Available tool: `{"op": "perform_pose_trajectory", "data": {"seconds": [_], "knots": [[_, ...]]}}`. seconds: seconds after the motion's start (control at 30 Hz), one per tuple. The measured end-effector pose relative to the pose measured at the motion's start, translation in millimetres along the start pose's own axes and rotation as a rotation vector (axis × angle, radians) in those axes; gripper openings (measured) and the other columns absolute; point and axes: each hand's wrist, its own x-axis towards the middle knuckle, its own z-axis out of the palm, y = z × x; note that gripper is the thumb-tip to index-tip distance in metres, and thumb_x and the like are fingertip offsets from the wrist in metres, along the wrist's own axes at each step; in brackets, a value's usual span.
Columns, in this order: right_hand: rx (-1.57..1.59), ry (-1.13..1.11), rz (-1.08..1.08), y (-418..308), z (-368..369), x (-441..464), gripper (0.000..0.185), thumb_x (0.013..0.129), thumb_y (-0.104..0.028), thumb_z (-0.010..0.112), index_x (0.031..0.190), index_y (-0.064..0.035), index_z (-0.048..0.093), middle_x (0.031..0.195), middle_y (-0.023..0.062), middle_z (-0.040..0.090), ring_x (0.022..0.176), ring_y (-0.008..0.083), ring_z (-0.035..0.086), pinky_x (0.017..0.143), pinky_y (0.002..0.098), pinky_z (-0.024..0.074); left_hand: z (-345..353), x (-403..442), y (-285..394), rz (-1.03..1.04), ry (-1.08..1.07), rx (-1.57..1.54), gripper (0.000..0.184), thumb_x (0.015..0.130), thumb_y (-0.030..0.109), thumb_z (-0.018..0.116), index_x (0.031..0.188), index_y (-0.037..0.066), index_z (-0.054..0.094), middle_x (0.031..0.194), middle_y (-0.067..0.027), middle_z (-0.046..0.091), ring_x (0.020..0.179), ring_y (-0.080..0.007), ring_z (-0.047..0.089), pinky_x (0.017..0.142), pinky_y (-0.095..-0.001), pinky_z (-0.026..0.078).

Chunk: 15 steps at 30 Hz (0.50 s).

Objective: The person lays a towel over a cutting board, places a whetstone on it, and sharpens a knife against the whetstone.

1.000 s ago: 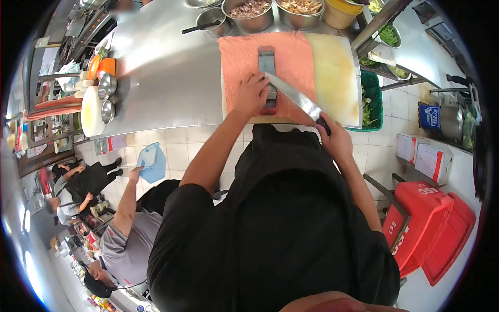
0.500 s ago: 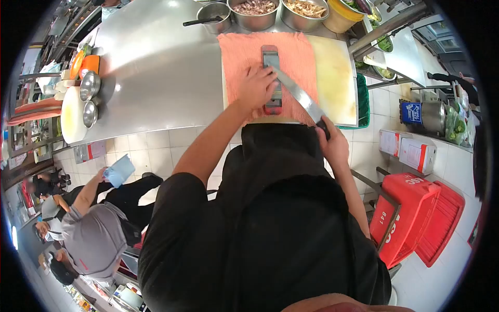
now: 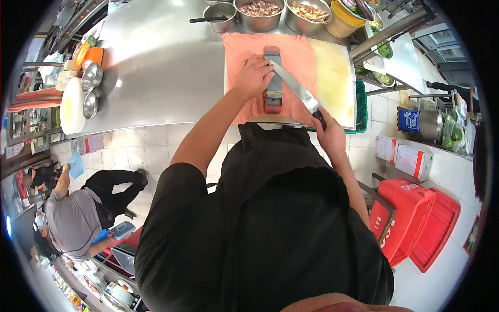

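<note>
A knife lies slantwise across a sharpening stone in a dark holder with red ends. My right hand is closed round the knife's black handle, near the counter's front edge. The fingertips of my left hand touch the blade near its tip, over the stone; its fingers are extended. Beneath the stone is an orange cloth, spread on a yellowish cutting board.
Steel pots of chopped food and a yellow bucket line the counter's back. Steel bowls stand left. A green basket and red bin are at the right. A co-worker is behind, lower left.
My left hand has moved slightly up along the stone with the blade, and the knife has shifted with it. The co-worker has moved farther left, and a container now shows in that person's hand.
</note>
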Motion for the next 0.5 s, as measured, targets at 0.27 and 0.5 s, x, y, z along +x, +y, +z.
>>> {"op": "perform_pose_trajectory", "data": {"seconds": [0.27,0.5], "knots": [[0.075,-0.133,0.030,19.4,-13.5,-24.7,0.046,0.100,-0.041,0.070,0.139,-0.0177,0.067,0.108,0.0217,0.076,0.099,0.0426,0.074,0.085,0.0499,0.0582,-3.3,-35.8,26.2,-0.012,-0.009,-0.030,0.029,0.096,0.027,0.068,0.120,0.013,0.076,0.131,-0.0069,0.070,0.132,-0.0343,0.055,0.108,-0.0529,0.044],[0.097,-0.053,-0.092,2.8,29.7,77.0,0.041,0.098,-0.038,0.071,0.133,-0.0159,0.071,0.107,0.0211,0.077,0.100,0.0420,0.074,0.085,0.0463,0.0593,-18.6,13.2,-50.1,-0.088,0.022,0.188,0.025,0.100,0.028,0.063,0.114,0.012,0.076,0.139,-0.0063,0.068,0.127,-0.0329,0.061,0.106,-0.0514,0.046]]}}
